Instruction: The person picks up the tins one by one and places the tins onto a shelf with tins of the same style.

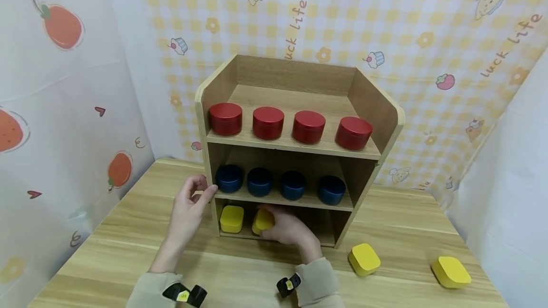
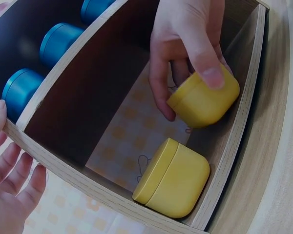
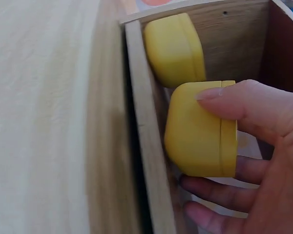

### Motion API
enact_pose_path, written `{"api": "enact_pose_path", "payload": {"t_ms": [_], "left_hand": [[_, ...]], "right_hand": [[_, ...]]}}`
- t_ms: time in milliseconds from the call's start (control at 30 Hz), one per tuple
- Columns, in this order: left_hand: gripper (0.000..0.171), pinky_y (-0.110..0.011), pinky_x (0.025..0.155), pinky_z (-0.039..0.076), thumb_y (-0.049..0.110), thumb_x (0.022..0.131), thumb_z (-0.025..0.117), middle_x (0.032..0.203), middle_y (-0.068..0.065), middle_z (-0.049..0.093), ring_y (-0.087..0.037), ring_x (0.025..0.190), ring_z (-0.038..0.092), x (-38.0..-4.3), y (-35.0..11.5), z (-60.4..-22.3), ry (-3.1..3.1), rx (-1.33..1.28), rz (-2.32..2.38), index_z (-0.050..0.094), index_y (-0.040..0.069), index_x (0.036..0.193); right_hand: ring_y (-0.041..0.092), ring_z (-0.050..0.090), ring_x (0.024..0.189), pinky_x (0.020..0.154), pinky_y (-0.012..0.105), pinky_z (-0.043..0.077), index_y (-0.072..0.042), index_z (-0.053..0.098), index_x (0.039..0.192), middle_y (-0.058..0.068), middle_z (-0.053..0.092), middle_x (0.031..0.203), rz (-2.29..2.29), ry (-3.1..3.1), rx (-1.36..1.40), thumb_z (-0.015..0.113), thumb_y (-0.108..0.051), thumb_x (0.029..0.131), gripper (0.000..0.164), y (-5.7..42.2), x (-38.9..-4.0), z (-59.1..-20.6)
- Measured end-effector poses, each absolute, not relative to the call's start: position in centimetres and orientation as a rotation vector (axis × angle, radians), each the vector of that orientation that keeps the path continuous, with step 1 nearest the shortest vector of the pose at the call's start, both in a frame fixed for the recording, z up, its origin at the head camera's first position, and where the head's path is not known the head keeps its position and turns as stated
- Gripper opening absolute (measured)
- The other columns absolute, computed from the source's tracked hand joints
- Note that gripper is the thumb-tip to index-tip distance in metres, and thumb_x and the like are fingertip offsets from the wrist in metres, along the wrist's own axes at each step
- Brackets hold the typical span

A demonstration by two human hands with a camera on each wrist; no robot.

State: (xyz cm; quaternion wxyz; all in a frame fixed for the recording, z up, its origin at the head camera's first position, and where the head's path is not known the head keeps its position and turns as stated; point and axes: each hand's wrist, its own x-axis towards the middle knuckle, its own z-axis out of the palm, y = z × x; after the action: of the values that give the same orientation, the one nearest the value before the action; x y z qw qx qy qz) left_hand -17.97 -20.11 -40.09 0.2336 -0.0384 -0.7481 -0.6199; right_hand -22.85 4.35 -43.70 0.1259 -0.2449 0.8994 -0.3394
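In the bottom compartment of a wooden shelf (image 1: 299, 90), my right hand (image 1: 291, 228) grips a yellow square tin (image 3: 200, 129) between thumb and fingers. Another yellow tin (image 2: 178, 178) stands to its left in the same compartment, near the left side wall. My left hand (image 1: 190, 210) is at the shelf's left side, its thumb touching the front edge close to the leftmost blue tin (image 1: 229, 178) and its other fingers outside the wall. The two yellow tins are a small distance apart.
Several red round tins (image 1: 268, 122) line the top level, and several blue round tins (image 1: 293, 185) the middle one. Two more yellow tins, a nearer one (image 1: 364, 259) and a farther one (image 1: 451, 272), lie on the wooden table (image 1: 406, 222) right of the shelf. Patterned cloth (image 1: 180, 18) hangs behind.
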Motion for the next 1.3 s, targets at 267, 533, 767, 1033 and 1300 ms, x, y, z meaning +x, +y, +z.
{"api": "enact_pose_path", "payload": {"t_ms": [267, 533, 767, 1033, 1300], "left_hand": [[0.027, -0.016, 0.075, 0.047, 0.017, 0.097, 0.064, 0.103, -0.009, 0.052, -0.014, 0.094, 0.052, -18.0, -20.2, -40.0, -2.059, -0.107, -1.704, 0.052, 0.0, 0.112], [0.027, -0.016, 0.074, 0.047, 0.017, 0.096, 0.065, 0.104, -0.009, 0.052, -0.014, 0.094, 0.051, -17.9, -20.3, -40.1, -2.066, -0.098, -1.701, 0.052, 0.0, 0.113], [0.026, -0.016, 0.073, 0.047, 0.017, 0.096, 0.065, 0.103, -0.008, 0.052, -0.013, 0.094, 0.052, -17.9, -20.2, -39.8, -2.056, -0.106, -1.692, 0.052, 0.0, 0.112], [0.027, -0.016, 0.074, 0.047, 0.017, 0.096, 0.065, 0.103, -0.009, 0.051, -0.013, 0.094, 0.051, -17.9, -20.1, -39.9, -2.062, -0.11, -1.689, 0.052, 0.0, 0.112], [0.027, -0.016, 0.075, 0.047, 0.018, 0.096, 0.065, 0.103, -0.009, 0.051, -0.013, 0.095, 0.051, -17.8, -20.1, -40.0, -2.058, -0.117, -1.689, 0.052, 0.0, 0.112]], "right_hand": [[0.019, 0.053, 0.106, 0.093, 0.043, 0.045, -0.021, 0.052, 0.141, 0.002, 0.054, 0.133, -1.037, 2.642, -0.694, 0.075, -0.03, 0.082, 0.064, 4.1, -22.9, -44.5], [0.023, 0.052, 0.114, 0.096, 0.045, 0.044, -0.022, 0.05, 0.143, 0.006, 0.051, 0.138, -1.085, 2.645, -0.659, 0.074, -0.037, 0.084, 0.065, 3.8, -22.8, -45.2], [0.027, 0.049, 0.122, 0.1, 0.048, 0.041, -0.02, 0.049, 0.144, 0.007, 0.05, 0.141, -1.068, 2.663, -0.684, 0.073, -0.039, 0.085, 0.066, 3.4, -22.8, -45.4], [0.029, 0.048, 0.125, 0.102, 0.048, 0.039, -0.017, 0.051, 0.142, 0.007, 0.051, 0.14, -1.092, 2.646, -0.681, 0.075, -0.038, 0.083, 0.066, 3.4, -22.8, -45.5], [0.028, 0.048, 0.122, 0.101, 0.048, 0.039, -0.019, 0.052, 0.141, 0.007, 0.05, 0.139, -1.102, 2.631, -0.671, 0.076, -0.038, 0.083, 0.066, 3.6, -22.7, -45.4]]}}
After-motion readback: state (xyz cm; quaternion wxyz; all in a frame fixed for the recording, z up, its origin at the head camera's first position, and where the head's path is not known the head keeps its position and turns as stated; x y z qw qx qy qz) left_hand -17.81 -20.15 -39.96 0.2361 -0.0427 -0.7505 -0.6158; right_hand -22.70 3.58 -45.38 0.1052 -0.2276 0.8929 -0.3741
